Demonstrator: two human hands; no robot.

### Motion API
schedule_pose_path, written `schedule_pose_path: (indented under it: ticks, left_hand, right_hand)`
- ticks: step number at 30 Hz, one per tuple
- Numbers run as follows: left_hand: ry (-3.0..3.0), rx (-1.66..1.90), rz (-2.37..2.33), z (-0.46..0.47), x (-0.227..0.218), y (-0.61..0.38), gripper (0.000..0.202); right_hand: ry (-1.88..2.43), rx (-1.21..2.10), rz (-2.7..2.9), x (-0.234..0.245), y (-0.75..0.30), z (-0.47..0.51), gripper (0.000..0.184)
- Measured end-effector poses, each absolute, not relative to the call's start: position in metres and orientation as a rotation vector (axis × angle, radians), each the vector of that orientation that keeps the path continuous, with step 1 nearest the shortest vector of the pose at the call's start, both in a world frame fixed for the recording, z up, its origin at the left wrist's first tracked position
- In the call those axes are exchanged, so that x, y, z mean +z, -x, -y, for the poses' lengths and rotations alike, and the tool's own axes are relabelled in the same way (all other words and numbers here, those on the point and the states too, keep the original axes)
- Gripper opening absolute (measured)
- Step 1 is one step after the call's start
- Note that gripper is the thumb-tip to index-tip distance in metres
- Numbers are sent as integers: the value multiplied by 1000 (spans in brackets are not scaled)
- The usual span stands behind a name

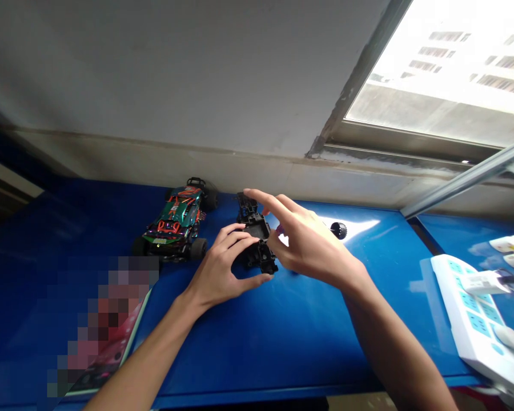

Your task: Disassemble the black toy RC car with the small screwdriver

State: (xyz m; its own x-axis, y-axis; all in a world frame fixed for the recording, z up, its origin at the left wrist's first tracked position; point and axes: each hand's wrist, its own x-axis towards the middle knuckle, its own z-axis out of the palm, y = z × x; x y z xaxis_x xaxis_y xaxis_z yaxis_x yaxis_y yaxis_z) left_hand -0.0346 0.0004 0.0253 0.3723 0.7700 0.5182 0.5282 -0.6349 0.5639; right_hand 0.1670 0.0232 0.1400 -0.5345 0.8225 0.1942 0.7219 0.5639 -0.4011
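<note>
A black plastic toy car chassis (257, 228) with a shallow rectangular recess lies under both hands, just above or on the blue table. My left hand (223, 262) grips its near left side, fingers over the recess and thumb at the near end. My right hand (304, 237) reaches over from the right, its index fingertip on the far end and its thumb along the right edge. Something small and purple (281, 230) shows in the gap by the right thumb; most of it is hidden. A small black wheel (338, 230) lies beyond the right hand.
A green and orange toy car (175, 220) stands to the left near the wall (154, 85). A blurred-out, pale-edged flat thing (111, 354) lies front left on the blue table (248, 348). At the right is a white power strip (471, 314) with plugs, below a metal bar (466, 177).
</note>
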Motion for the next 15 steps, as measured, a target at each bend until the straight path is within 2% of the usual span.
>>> schedule_pose_path:
  ticks: [3, 4, 8, 9, 13, 15]
  left_hand:
    - [-2326, 1136, -1136, 0, 25, 35, 58]
    - [-2327, 1134, -1137, -1, 25, 34, 58]
    - [-2338, 1122, -1148, -1, 24, 35, 59]
    - [-2339, 1123, -1148, -1, 24, 35, 59]
    - [-2336, 1134, -1134, -1, 24, 35, 58]
    - [-2333, 1131, -1131, -1, 25, 35, 57]
  right_hand:
    - [1359, 342, 2413, 138, -166, -25, 52]
    - [1346, 354, 2422, 138, -167, -25, 53]
    - [1201, 425, 2486, 141, -169, -23, 80]
    - [1195, 427, 2489, 142, -169, -22, 81]
    - [1303, 406, 2459, 143, -168, -24, 56]
    - [1305, 430, 2458, 142, -168, -25, 55]
